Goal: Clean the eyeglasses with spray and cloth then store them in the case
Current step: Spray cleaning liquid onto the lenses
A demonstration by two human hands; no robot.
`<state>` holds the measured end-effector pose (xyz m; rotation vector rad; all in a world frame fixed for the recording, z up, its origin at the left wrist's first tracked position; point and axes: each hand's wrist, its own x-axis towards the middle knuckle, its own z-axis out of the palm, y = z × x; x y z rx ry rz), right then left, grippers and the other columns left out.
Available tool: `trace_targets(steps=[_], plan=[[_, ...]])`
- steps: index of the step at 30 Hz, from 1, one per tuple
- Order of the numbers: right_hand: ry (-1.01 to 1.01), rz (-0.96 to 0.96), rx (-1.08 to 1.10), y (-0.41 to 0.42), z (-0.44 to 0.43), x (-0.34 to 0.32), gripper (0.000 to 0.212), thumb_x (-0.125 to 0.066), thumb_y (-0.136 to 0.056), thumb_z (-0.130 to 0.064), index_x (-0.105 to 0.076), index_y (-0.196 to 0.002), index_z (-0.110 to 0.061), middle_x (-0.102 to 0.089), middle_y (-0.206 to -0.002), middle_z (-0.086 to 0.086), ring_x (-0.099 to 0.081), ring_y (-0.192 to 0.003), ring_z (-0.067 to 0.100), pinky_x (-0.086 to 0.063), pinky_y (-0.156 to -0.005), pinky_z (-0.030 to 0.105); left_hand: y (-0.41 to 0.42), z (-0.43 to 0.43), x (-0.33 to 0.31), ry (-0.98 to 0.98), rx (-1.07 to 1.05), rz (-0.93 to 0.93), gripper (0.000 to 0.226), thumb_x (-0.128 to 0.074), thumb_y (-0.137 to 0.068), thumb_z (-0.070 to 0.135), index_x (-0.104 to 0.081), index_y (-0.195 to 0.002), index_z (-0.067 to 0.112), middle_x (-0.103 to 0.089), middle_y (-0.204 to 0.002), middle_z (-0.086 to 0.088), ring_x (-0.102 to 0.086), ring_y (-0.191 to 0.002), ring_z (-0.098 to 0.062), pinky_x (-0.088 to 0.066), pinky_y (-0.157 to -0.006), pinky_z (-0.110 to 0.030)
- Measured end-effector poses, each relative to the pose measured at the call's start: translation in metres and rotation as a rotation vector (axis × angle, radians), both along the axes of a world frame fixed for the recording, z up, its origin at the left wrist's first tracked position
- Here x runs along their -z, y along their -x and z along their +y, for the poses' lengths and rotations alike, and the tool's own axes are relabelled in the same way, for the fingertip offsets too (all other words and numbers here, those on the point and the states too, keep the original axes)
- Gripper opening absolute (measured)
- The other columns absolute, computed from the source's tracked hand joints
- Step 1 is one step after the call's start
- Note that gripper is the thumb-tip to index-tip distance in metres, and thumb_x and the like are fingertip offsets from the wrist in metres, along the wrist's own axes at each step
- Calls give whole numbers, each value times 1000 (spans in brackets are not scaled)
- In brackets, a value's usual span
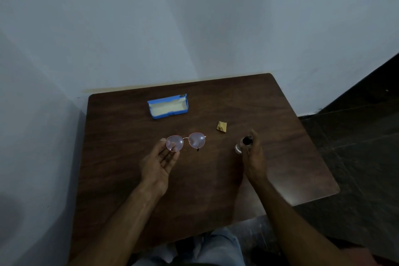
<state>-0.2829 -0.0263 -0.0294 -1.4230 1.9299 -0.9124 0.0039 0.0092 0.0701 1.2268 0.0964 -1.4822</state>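
Round eyeglasses (186, 141) with a thin pink frame are held above the middle of the brown table (129, 136). My left hand (160, 161) is palm up and pinches the left lens rim between thumb and fingers. My right hand (253, 153) grips a small clear spray bottle (243, 144) with a dark cap, to the right of the glasses. A folded yellow cloth (221, 126) lies on the table behind the bottle. The blue case (168, 106) lies open at the back, its cream lining showing.
The table stands in a corner, with pale walls at the left and back. Its right edge borders a dark tiled floor (356, 136). My knees in light trousers (216, 248) show under the near edge.
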Motion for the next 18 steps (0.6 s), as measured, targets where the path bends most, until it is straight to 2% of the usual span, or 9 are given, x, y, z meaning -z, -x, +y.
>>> trace_targets(steps=[2, 5, 8, 10, 13, 15, 17, 18], plan=[[-43, -30, 22, -2, 3, 0, 72, -62, -102, -37, -23, -162, -27, -44, -160, 4, -47, -142, 21, -45, -111, 44, 0, -1, 0, 1, 10, 0, 9, -75, -95, 17, -75, -101, 10, -83, -88, -8, -82, -78, -17, -67, -64, -29], [-78, -69, 68, -2, 9, 3, 87, -68, -97, -46, -12, -163, -32, -41, -163, 3, -46, -143, 21, -45, -112, 46, -1, -1, 1, -6, 17, 8, 11, -75, -94, 17, -75, -103, 10, -84, -89, -8, -82, -80, -18, -67, -64, -30], [-88, -48, 162, -4, 22, 11, 89, -70, -97, -41, -12, -164, -26, -47, -157, 7, -53, -136, 23, -49, -108, 47, -2, -2, 3, 1, 19, 12, 9, -75, -95, 17, -75, -101, 10, -84, -88, -7, -82, -79, -16, -66, -62, -29], [-97, -37, 269, -9, 35, 17, 83, -71, -97, -39, -20, -161, -22, -55, -147, 8, -60, -122, 20, -53, -97, 41, -4, -2, 3, 3, 16, 16, 9, -75, -95, 17, -75, -101, 10, -83, -88, -7, -82, -79, -16, -66, -63, -29], [-105, -13, 286, -27, 63, 29, 57, -69, -97, -41, -38, -143, -27, -61, -123, 0, -65, -104, 16, -51, -81, 32, -7, -2, 3, -1, 7, 27, 10, -76, -94, 17, -76, -100, 10, -84, -89, -8, -82, -80, -17, -66, -64, -29], [-151, 23, 184, -42, 75, 36, 43, -67, -98, -42, -45, -133, -28, -60, -118, -2, -65, -103, 21, -56, -82, 38, -9, -1, 4, -13, -3, 36, 9, -76, -94, 17, -76, -100, 10, -84, -89, -8, -82, -80, -17, -67, -65, -30], [-193, 70, 61, -57, 74, 40, 38, -64, -100, -41, -50, -131, -24, -60, -121, 1, -64, -107, 21, -58, -88, 43, -12, -1, 5, -26, -9, 30, 10, -76, -93, 18, -76, -100, 10, -84, -90, -8, -82, -80, -17, -67, -66, -31], [-201, 71, 12, -64, 69, 39, 37, -63, -101, -39, -51, -132, -22, -60, -124, 2, -63, -107, 19, -57, -89, 42, -14, -1, 5, -30, -10, 25, 11, -76, -94, 18, -76, -101, 10, -84, -90, -8, -82, -80, -17, -67, -65, -30]])
